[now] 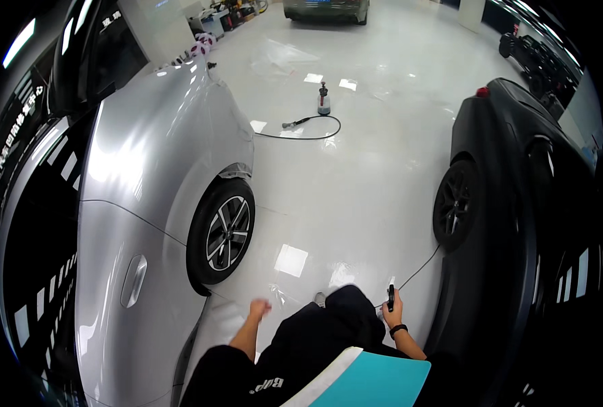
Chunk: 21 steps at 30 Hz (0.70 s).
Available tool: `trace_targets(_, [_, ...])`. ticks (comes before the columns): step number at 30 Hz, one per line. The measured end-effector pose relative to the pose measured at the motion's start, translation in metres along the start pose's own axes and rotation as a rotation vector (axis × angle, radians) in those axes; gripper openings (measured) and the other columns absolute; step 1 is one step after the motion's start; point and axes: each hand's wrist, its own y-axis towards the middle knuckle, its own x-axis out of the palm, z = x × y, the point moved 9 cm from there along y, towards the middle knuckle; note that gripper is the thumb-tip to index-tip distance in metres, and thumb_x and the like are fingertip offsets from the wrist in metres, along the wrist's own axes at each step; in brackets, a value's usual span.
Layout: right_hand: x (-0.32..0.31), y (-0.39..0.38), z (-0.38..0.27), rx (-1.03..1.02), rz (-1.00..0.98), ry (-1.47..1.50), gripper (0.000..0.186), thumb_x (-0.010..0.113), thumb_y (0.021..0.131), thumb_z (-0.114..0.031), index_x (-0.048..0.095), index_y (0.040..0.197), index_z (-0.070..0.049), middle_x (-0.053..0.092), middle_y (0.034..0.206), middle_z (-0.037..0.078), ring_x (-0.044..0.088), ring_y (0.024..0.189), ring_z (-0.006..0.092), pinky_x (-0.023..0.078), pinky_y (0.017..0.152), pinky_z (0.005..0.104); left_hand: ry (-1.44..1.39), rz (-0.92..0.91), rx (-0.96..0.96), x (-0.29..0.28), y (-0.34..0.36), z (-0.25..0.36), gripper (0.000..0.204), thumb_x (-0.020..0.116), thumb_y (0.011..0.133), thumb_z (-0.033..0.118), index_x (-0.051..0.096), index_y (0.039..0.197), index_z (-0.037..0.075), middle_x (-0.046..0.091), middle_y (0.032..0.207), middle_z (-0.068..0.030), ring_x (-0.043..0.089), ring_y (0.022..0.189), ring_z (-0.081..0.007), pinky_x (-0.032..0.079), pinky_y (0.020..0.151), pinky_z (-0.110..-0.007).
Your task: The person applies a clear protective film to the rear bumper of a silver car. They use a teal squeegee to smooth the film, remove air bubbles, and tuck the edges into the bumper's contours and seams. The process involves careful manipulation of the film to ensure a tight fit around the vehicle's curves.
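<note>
My right hand (394, 313), with a black band on its wrist, is closed around a small black hand tool (391, 298). The tool's exact kind does not show. My left hand (260, 309) hangs near the silver car's (145, 169) wheel (227, 232), apart from the car. Motion smears its fingers, and nothing can be seen in it. A flat teal sheet (372, 383) with a pale edge lies across the bottom of the view, in front of my dark clothing.
A black car (491, 271) flanks me on the right. A thin cable (420, 269) runs from near my right hand toward its wheel. Ahead on the glossy floor stands a pump sprayer (324, 100) beside a looped black hose (340, 129). Another car (325, 12) is farther back.
</note>
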Motion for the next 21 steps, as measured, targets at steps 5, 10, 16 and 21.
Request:
trace_targets(5, [0.019, 0.176, -0.009, -0.102, 0.036, -0.046, 0.041, 0.052, 0.08, 0.008, 0.056, 0.12, 0.002, 0.064, 0.103, 0.015, 0.067, 0.069, 0.0192, 0.058, 0.065, 0.0321, 0.088, -0.099, 0.698, 0.139, 0.048, 0.534, 0.023, 0.06, 0.097, 0.017, 0.069, 0.1, -0.004, 0.073, 0.081, -0.0113, 0.068, 0.073, -0.0173, 0.054, 0.067, -0.032])
trace_targets(10, [0.089, 0.402, -0.075, 0.08, -0.189, 0.199, 0.044, 0.05, 0.078, 0.007, 0.059, 0.121, 0.002, 0.067, 0.104, 0.012, 0.064, 0.068, 0.0144, 0.056, 0.06, 0.03, 0.271, 0.353, 0.956, 0.119, 0.108, 0.78, 0.021, 0.061, 0.093, 0.012, 0.067, 0.105, -0.004, 0.072, 0.09, -0.0186, 0.07, 0.081, -0.0328, 0.054, 0.075, -0.04])
trace_targets(16, [0.247, 0.671, -0.276, -0.088, -0.736, 0.088, 0.044, 0.05, 0.079, 0.005, 0.066, 0.12, -0.001, 0.066, 0.073, 0.005, 0.058, 0.05, 0.0116, 0.048, 0.05, 0.0284, 0.565, 0.771, 0.956, 0.031, 0.15, 0.943, 0.023, 0.062, 0.089, 0.008, 0.065, 0.11, -0.001, 0.067, 0.11, -0.0197, 0.063, 0.104, -0.0387, 0.05, 0.089, -0.047])
trace_targets(21, [0.389, 0.843, -0.455, -0.536, -1.006, 0.04, 0.042, 0.05, 0.078, 0.004, 0.066, 0.116, -0.003, 0.058, 0.062, 0.004, 0.056, 0.047, 0.0117, 0.047, 0.051, 0.0278, 0.753, 1.1, 1.023, 0.002, 0.204, 1.054, 0.026, 0.067, 0.084, 0.007, 0.062, 0.108, 0.0, 0.062, 0.118, -0.0167, 0.059, 0.108, -0.0368, 0.047, 0.092, -0.047])
